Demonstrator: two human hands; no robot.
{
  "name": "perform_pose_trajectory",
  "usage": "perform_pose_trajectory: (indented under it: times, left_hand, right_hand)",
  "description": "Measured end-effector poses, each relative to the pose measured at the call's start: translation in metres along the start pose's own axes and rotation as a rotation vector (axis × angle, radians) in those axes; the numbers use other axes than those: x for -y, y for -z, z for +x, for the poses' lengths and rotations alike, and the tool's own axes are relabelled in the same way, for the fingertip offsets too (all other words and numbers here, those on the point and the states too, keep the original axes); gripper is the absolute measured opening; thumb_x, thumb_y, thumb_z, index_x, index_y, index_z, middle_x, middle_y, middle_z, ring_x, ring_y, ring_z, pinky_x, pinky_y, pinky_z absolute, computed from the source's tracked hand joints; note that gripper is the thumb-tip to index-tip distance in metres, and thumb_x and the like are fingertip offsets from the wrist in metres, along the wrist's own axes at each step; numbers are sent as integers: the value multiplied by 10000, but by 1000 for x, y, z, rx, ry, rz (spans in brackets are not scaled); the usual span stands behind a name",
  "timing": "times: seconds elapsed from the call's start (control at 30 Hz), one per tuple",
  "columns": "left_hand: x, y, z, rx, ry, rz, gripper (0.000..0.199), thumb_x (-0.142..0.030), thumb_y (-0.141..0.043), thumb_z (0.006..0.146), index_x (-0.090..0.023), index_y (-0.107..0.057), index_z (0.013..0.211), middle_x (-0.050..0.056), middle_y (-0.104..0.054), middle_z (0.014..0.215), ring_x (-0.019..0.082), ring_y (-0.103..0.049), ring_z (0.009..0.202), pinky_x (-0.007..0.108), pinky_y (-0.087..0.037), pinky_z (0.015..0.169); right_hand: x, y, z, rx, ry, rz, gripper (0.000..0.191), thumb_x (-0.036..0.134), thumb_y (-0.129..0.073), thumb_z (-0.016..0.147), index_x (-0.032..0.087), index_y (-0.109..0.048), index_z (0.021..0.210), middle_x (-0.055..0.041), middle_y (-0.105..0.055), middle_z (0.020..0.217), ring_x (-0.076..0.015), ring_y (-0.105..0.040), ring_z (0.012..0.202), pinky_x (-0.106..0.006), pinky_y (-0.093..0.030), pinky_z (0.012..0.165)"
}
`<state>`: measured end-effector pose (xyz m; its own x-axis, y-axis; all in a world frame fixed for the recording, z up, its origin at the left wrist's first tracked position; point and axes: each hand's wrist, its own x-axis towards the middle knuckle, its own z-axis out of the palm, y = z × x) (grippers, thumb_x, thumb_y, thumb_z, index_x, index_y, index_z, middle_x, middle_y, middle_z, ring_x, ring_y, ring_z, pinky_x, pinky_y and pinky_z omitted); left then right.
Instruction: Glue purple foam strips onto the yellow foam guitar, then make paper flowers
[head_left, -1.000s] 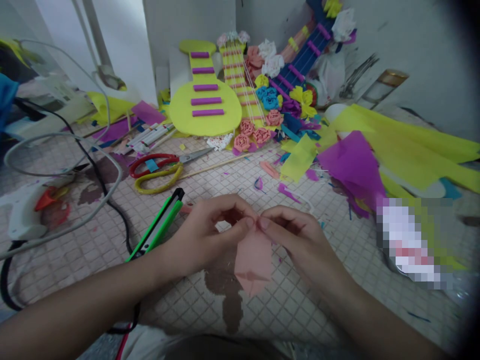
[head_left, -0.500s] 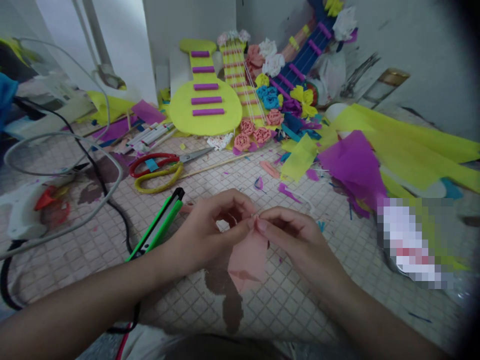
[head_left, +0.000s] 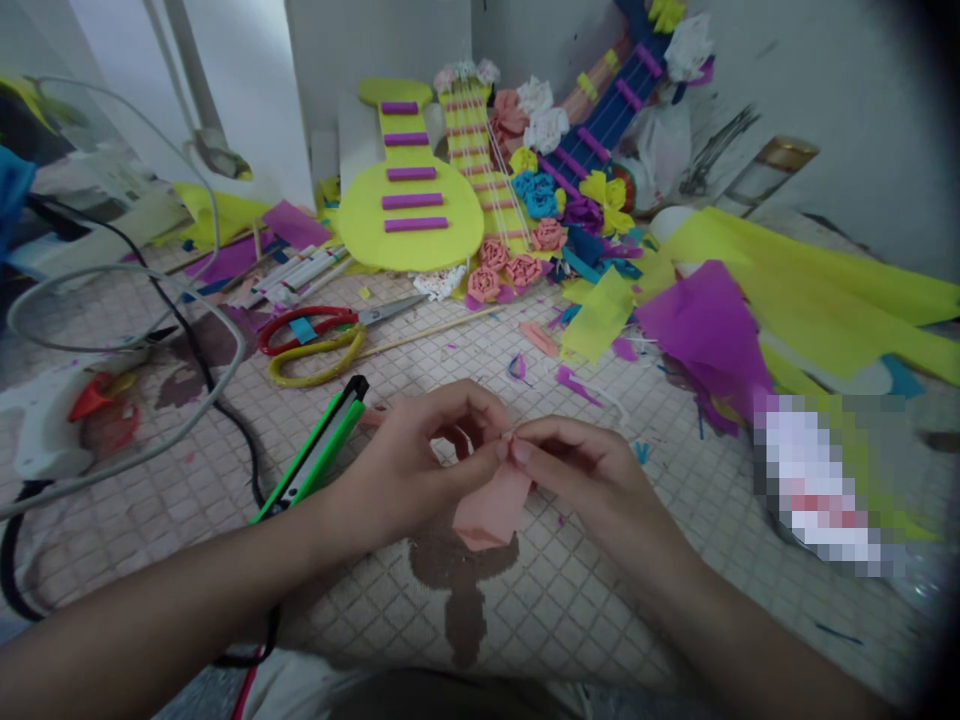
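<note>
Between my two hands hangs a small piece of salmon-pink crepe paper (head_left: 491, 508), its top edge gathered at the fingertips and its lower end loose above the mat. My left hand (head_left: 431, 450) pinches the gathered top between thumb and forefinger. From the other side my right hand (head_left: 592, 470) pinches the same spot, thumb against forefinger. The fingertips of both hands nearly touch and partly hide the gathered end. A green utility knife (head_left: 315, 450) lies just left of my left hand, partly behind the forearm.
Red-and-yellow-handled scissors (head_left: 322, 340) and a thin wooden stick (head_left: 439, 330) lie ahead. A white glue gun (head_left: 49, 420) with cords is at left. Behind stand a yellow paper guitar (head_left: 412, 215), a blue one (head_left: 600, 120) and pink paper roses (head_left: 495, 270). Yellow (head_left: 810, 270) and purple paper (head_left: 705, 320) lie right.
The loose lower end of the pink paper has drawn up and become shorter, curling toward the fingers. Both hands keep their pinch in nearly the same place.
</note>
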<state>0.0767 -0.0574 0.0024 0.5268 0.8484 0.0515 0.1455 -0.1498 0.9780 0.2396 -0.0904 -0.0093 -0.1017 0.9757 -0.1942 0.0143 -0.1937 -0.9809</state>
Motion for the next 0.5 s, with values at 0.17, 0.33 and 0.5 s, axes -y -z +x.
perform_pose_trajectory:
  times: [0.17, 0.33, 0.5]
  left_hand:
    - [-1, 0, 0, 17, -7, 7, 46, -175, -554, 774, -148, -553, 812, -3, -581, 746, 94, -538, 679, 220, -453, 635]
    - [1, 0, -1, 40, 12, 27, 65, -178, -548, 777, -152, -550, 836, 3, -578, 765, 103, -541, 705, 231, -453, 649]
    - [1, 0, -1, 51, 22, 10, 87, -198, -550, 779, -160, -534, 855, 2, -576, 775, 102, -536, 697, 230, -450, 646]
  right_hand:
    - [0, 0, 0, -8, -12, 14, 70, 285, -651, 720, 219, -672, 721, 8, -662, 727, -113, -585, 679, -226, -462, 606]
    - [0, 0, 0, -15, -21, -29, 98, 305, -640, 724, 212, -668, 712, 5, -643, 686, -122, -571, 648, -240, -451, 573]
    - [1, 0, -1, -28, -16, -39, 100, 304, -639, 718, 209, -660, 695, 4, -642, 676, -124, -567, 638, -243, -447, 566]
